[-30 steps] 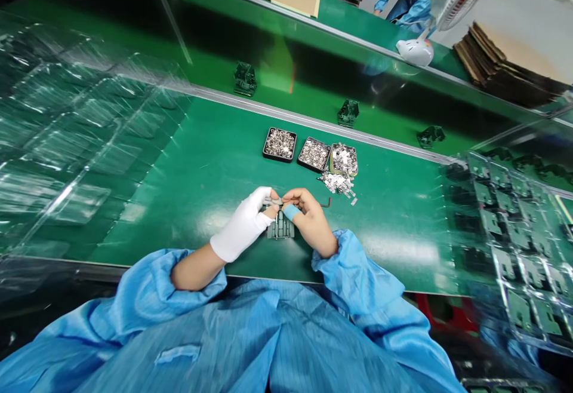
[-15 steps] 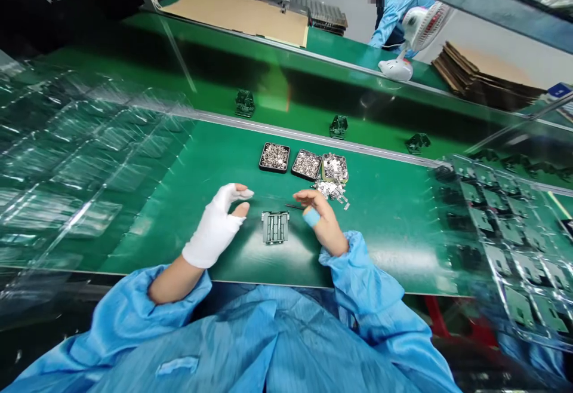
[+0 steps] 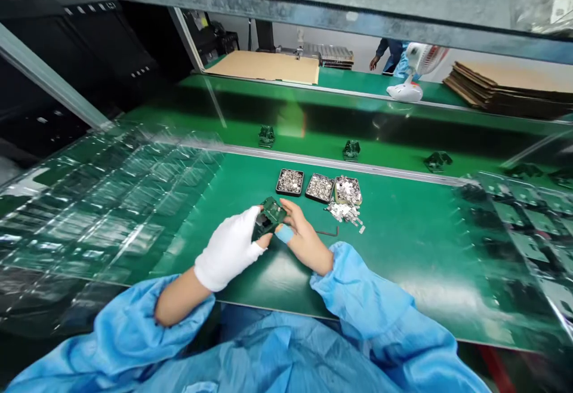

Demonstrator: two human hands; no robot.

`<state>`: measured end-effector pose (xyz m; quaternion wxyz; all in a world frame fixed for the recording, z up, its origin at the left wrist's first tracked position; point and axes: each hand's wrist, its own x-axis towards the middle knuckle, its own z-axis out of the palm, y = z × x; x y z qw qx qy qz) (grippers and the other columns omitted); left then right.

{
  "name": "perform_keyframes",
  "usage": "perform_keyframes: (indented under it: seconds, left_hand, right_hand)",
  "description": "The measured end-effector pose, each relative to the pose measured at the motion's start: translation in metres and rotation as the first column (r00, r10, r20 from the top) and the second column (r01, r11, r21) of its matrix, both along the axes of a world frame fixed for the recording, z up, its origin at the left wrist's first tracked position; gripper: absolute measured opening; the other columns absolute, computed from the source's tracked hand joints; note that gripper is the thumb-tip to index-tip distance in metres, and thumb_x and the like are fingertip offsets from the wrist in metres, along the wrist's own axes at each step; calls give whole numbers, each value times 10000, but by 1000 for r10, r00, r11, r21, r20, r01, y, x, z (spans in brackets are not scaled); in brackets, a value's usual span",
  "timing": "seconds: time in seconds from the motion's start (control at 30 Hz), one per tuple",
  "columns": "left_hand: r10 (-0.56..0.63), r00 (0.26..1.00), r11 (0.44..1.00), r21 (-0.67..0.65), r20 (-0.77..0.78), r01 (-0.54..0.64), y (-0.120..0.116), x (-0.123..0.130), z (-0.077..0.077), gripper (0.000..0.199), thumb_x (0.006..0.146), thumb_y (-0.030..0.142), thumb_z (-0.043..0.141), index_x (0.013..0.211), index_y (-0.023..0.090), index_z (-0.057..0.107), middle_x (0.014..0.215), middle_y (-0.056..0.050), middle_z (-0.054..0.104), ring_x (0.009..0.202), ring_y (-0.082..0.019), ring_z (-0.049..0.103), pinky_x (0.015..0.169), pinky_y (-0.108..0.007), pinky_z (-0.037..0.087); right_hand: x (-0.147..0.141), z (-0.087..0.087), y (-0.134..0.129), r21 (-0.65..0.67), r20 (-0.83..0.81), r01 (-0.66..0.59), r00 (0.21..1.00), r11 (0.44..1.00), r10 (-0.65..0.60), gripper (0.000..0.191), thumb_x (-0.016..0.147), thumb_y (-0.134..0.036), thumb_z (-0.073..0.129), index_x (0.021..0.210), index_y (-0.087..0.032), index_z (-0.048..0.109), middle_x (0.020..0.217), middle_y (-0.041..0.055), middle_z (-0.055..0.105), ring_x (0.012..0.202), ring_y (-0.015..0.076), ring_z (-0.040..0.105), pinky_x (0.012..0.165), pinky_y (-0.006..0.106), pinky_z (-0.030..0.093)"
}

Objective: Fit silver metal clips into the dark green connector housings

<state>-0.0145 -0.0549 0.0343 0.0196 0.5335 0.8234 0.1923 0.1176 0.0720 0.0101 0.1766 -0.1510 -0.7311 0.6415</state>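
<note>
A dark green, block-like part (image 3: 271,214) is held up between my two hands, tilted above the green table. My left hand (image 3: 233,246), in a white glove with bare fingertips, grips its left side. On its right side are the fingers of my right hand (image 3: 307,239), which has a blue band round the thumb. Fingers cover some of the part's edges. Just right of my right hand lies a thin L-shaped hex key (image 3: 331,232). Beyond the hands stand three small trays of metal pieces: a left one (image 3: 289,182), a middle one (image 3: 320,187) and a right one (image 3: 348,190).
Flat metal pieces (image 3: 344,212) lie spilled before the right tray. Clear plastic trays (image 3: 120,202) cover the left side; another tray (image 3: 528,243) at right holds green parts. Several similar parts (image 3: 351,150) sit behind the metal rail (image 3: 313,162). A fan and a person are farther back.
The green part lay on the table between my open hands; now both hands hold it, raised and turned. The view has tilted, and more of the overhead shelf shows.
</note>
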Motion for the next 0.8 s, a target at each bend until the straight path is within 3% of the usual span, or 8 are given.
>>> perform_keyframes:
  seconds: [0.07, 0.13, 0.23, 0.33, 0.5, 0.7, 0.8]
  left_hand:
    - [70, 997, 997, -43, -22, -71, 6, -31, 23, 440, 801, 451, 485, 1158, 197, 460, 1006, -88, 662, 874, -283, 656, 710, -362, 510]
    - [197, 977, 978, -55, -80, -202, 18, -74, 48, 482, 795, 474, 502, 1190, 202, 451, 1031, -80, 656, 873, -283, 652, 706, -358, 504]
    - [371, 909, 923, -38, -189, -384, 45, -152, 80, 494, 809, 440, 515, 1214, 161, 480, 1070, -115, 644, 965, -315, 623, 784, -388, 489]
    - [433, 872, 886, -66, -229, -458, 76, -227, 94, 537, 801, 396, 567, 1219, 67, 491, 1228, -178, 563, 1118, -334, 542, 927, -422, 435]
    - [541, 820, 816, -120, -187, -566, 107, -308, 86, 551, 828, 421, 534, 1150, -25, 499, 1209, -229, 550, 1101, -338, 527, 910, -481, 434]
    - [634, 765, 740, -199, -113, -643, 123, -368, 65, 415, 856, 408, 578, 1112, 82, 555, 1159, -132, 581, 1065, -254, 551, 920, -474, 456]
    - [589, 806, 789, -177, -53, -588, 128, -394, 53, 334, 885, 373, 559, 1115, 131, 566, 1145, -99, 574, 1039, -229, 568, 899, -457, 485]
  right_hand:
    - [3, -9, 4, 97, 14, -1, 1000, 995, 0, 591, 874, -372, 514, 1391, -215, 276, 1389, 127, 420, 1198, 207, 512, 1007, 404, 430]
    - [7, -21, 8, 285, 61, -32, 998, 958, 16, 553, 871, -327, 523, 1371, -193, 328, 1361, 138, 445, 1215, 221, 496, 1038, 425, 399]
    - [10, -36, 8, 516, 153, -178, 982, 838, 114, 503, 854, -259, 533, 1331, -163, 404, 1347, 149, 467, 1262, 252, 446, 1063, 449, 373]
    - [10, -43, 4, 594, 243, -283, 955, 753, 168, 491, 845, -215, 529, 1322, -154, 428, 1372, 141, 464, 1281, 263, 425, 1068, 466, 362]
    - [11, -44, 1, 573, 237, -263, 960, 776, 151, 434, 821, -156, 531, 1254, -174, 500, 1308, 102, 534, 1230, 227, 476, 1049, 418, 386]
    - [11, -44, 10, 529, 190, -222, 972, 819, 141, 269, 829, -180, 539, 1088, -221, 600, 1151, 65, 633, 1068, 193, 586, 954, 338, 455]
    - [9, -59, 17, 556, 104, -232, 972, 798, 210, 200, 858, -248, 545, 1047, -228, 609, 1055, 50, 672, 946, 170, 632, 837, 281, 495]
